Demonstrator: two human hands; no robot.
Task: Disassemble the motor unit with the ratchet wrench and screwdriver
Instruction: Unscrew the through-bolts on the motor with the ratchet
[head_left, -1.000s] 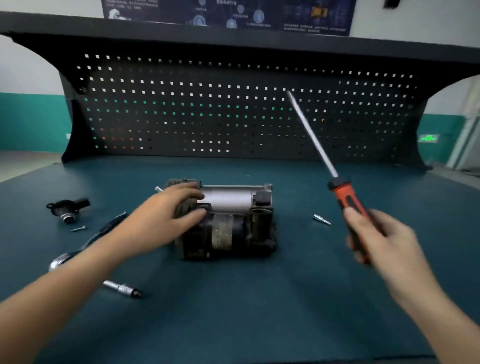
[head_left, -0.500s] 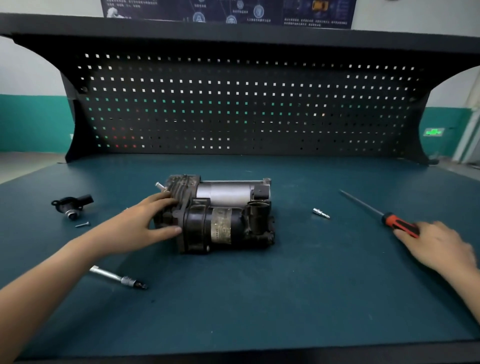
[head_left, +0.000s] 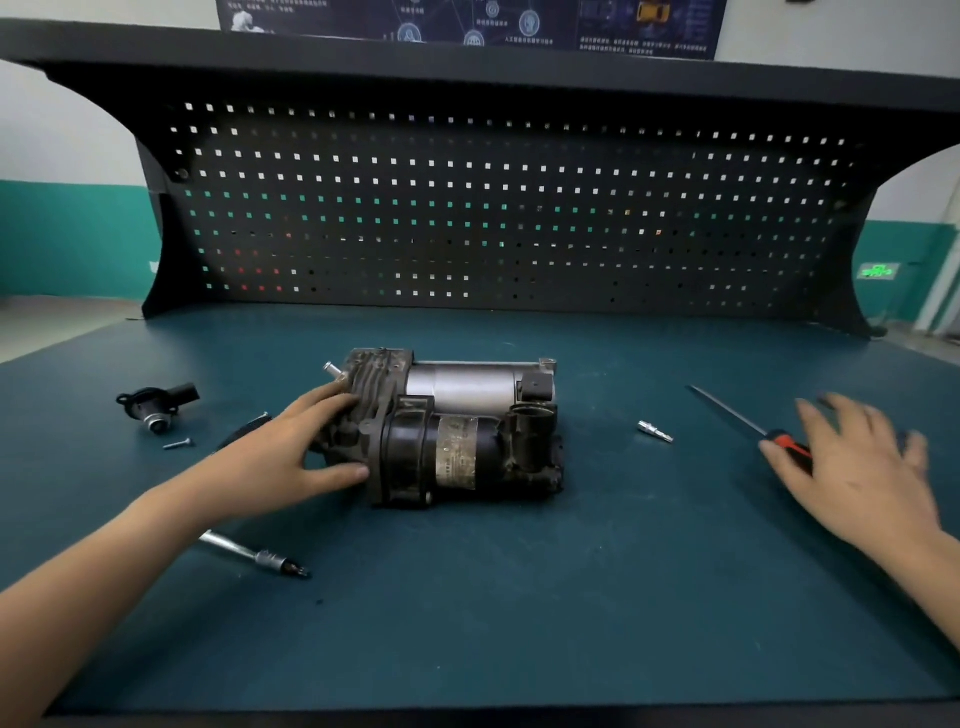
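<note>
The dark, grimy motor unit (head_left: 457, 431) with a silver cylinder on its back lies on its side mid-bench. My left hand (head_left: 291, 452) rests against its left end, fingers on the finned housing and thumb at the base. The red-and-black screwdriver (head_left: 748, 426) lies flat on the bench at the right, shaft pointing to the far left. My right hand (head_left: 862, 467) hovers just over its handle with fingers spread and blurred, holding nothing. The ratchet wrench (head_left: 254, 558) lies under my left forearm, mostly hidden.
A removed black part (head_left: 156, 408) and a small screw (head_left: 178, 444) lie at the left. A silver bit (head_left: 655, 432) lies right of the motor. The black pegboard (head_left: 493, 218) closes the back of the teal bench (head_left: 519, 623).
My right hand brought the screwdriver down from upright, laid it on the bench and let go, fingers now spread. My left hand slid from the motor's top to its left end.
</note>
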